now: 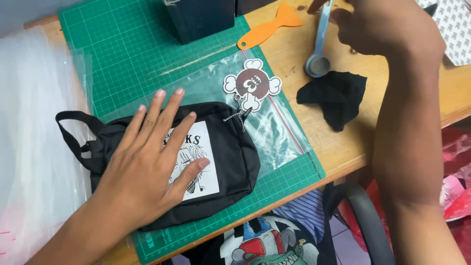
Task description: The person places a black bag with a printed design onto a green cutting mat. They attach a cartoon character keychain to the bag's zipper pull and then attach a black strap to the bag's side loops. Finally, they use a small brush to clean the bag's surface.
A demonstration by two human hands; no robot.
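A: Black fabric pouch (pixel 216 162) lies flat on the green cutting mat (pixel 127 54), partly over a clear zip bag (pixel 274 122) with a red seal line. Left hand (pixel 147 172) rests palm-down on the pouch, fingers (pixel 159 105) spread apart, gripping nothing.

B: Right hand?

A: Right hand (pixel 382 27) is raised at the far edge of the worktop (pixel 338 147), near a pale blue long-handled tool (pixel 320 44). Whether its fingers are closed on the handle, I cannot tell; the hand's back hides them.

B: Risks?

A: Judgement only. The pouch is held by pressure alone; on slick plastic it could slide if the palm shifts. The round tag (pixel 251 86) hangs on a thin cord beside the zipper pull and could snag or fold under the pouch. The forearm hangs above a black cloth scrap (pixel 336 98) and could sweep it off the edge.

B: Labels and packaging?

A: White rectangular patch (pixel 198 167) on the pouch front, black line drawing and dark lettering, half covered by the hand. Tag: dark brown disc with white bone-shaped lobes, die-cut, lying on the zip bag. Clear plastic sheeting (pixel 34 127) lies at the left. An orange scraper (pixel 270 24) and a dark box (pixel 198 17) sit at the mat's far side. The strap (pixel 73 132) loops out left.
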